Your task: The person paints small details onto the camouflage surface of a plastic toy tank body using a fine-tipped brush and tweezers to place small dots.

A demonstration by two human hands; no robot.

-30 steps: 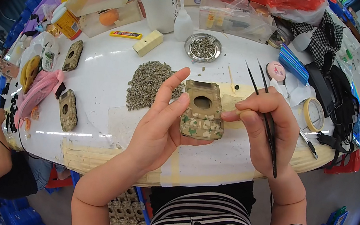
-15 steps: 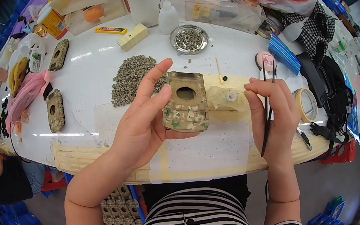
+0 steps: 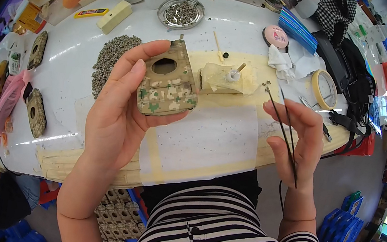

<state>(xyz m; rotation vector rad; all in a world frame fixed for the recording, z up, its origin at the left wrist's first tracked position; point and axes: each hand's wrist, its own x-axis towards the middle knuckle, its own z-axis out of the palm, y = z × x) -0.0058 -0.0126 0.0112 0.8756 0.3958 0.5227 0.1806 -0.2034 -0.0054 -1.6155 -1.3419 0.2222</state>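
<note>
Tilted above the table, a camouflage toy tank hull (image 3: 169, 90) with a round hole in its top is held in my left hand (image 3: 121, 91), fingers along its left side and bottom edge. My right hand (image 3: 299, 141) has black tweezers (image 3: 285, 129) lying across it, their tips parted and pointing up and left. Just beyond the tips are a few tiny grey-green parts (image 3: 267, 87) on the tape. Between the hands, a taped block (image 3: 216, 82) carries a small white cup (image 3: 232, 75) with a thin wooden stick (image 3: 242, 68) standing in it.
Behind my left hand lies a heap of small grey parts (image 3: 109, 59); more fill a round metal dish (image 3: 181, 13). Two camouflage hulls (image 3: 36, 111) sit at left. A tape roll (image 3: 324, 90), a cutter knife (image 3: 327, 133) and crumpled tissue (image 3: 282, 64) are at right.
My right hand has let go of the wooden stick, which now stands in the white cup, and has drawn back with the tweezers turned. The hull tilts more. The whole view has shifted.
</note>
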